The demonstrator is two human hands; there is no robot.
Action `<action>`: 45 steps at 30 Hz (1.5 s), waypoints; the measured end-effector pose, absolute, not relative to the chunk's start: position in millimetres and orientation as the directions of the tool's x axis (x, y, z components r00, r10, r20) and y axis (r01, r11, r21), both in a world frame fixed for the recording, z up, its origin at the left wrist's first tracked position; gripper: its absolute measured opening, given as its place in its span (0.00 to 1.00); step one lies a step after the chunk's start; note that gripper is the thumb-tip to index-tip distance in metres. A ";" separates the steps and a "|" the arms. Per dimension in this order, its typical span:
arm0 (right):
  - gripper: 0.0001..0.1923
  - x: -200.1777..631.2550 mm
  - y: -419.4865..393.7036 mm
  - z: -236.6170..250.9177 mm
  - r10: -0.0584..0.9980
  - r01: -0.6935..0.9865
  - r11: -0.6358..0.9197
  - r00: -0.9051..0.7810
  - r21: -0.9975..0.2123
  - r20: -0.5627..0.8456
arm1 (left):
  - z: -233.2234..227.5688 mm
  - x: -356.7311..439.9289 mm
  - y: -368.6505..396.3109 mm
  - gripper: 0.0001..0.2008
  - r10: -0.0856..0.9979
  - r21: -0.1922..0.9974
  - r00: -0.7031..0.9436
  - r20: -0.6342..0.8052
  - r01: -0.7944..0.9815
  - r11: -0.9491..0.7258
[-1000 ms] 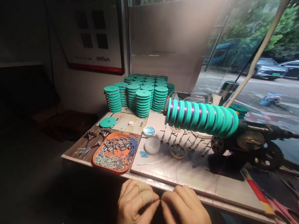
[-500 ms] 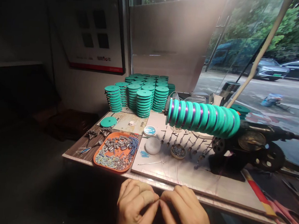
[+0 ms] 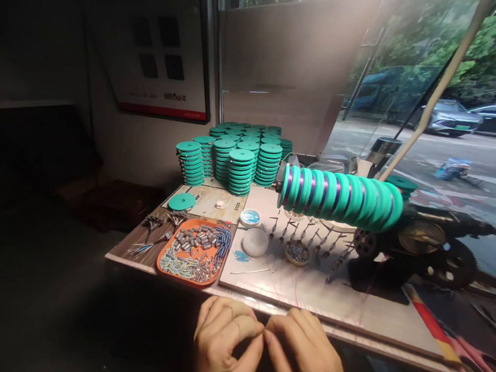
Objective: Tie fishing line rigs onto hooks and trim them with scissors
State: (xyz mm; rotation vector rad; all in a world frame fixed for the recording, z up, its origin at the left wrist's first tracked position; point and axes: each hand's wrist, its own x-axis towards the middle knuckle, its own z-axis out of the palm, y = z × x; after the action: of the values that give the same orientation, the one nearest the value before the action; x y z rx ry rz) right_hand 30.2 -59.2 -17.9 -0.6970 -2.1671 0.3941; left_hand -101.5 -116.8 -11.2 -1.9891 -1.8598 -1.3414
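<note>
Below the table's front edge, my left hand (image 3: 223,346) and my right hand (image 3: 306,359) meet fingertip to fingertip. Both pinch a fine line that is barely visible between them. Faint purple strands run over the white board (image 3: 350,311) toward my hands. Behind the board, a row of teal spools (image 3: 340,197) wound with purple line sits on the shaft of a black winding machine (image 3: 420,247). Small hooks and swivels lie in a row under the spools.
Stacks of teal spools (image 3: 237,159) stand at the back, with a single teal disc (image 3: 181,201) in front of them. An orange tray (image 3: 160,255) holds small sleeves. A white lid (image 3: 255,242), a bead dish (image 3: 297,252) and a needle (image 3: 251,271) lie mid-table. Pink scissors (image 3: 475,368) lie at right.
My hands have stayed pinched together in the same place, with only slight finger shifts. The view has drifted a little to the left.
</note>
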 end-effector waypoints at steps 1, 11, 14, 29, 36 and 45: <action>0.09 30.1 -59.4 -17.6 0.604 0.347 0.796 -0.515 -0.496 0.609 | -11.1 -101.6 -116.9 0.08 0.753 0.470 -0.140 0.643 0.848 -0.244; 0.08 34.8 -48.4 -7.8 0.450 0.329 0.892 -0.582 -0.311 0.677 | -7.0 -98.5 -116.0 0.08 0.762 0.464 -0.157 0.628 0.862 -0.205; 0.07 35.1 -48.8 -10.0 0.483 0.369 0.873 -0.559 -0.319 0.674 | -4.9 -98.1 -115.6 0.07 0.776 0.474 -0.169 0.607 0.861 -0.184; 0.07 44.3 -40.3 -11.2 0.457 0.397 0.886 -0.671 -0.238 0.584 | 0.9 -90.9 -110.5 0.07 0.786 0.474 -0.202 0.584 0.871 -0.128; 0.05 46.1 -36.6 -10.8 0.411 0.371 0.907 -0.675 -0.200 0.612 | 3.9 -87.8 -110.2 0.07 0.781 0.464 -0.220 0.585 0.880 -0.099; 0.08 43.1 -38.7 -6.6 0.463 0.380 0.881 -0.580 -0.281 0.670 | 14.9 -104.1 -111.0 0.15 0.925 0.546 -0.124 0.360 0.832 -0.101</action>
State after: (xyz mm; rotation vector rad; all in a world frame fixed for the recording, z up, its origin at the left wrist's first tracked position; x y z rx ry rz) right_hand 43.1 -38.7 -6.6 -0.6035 -2.2527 0.1352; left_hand -104.1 -111.0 14.9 -2.1621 -2.1912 -1.1245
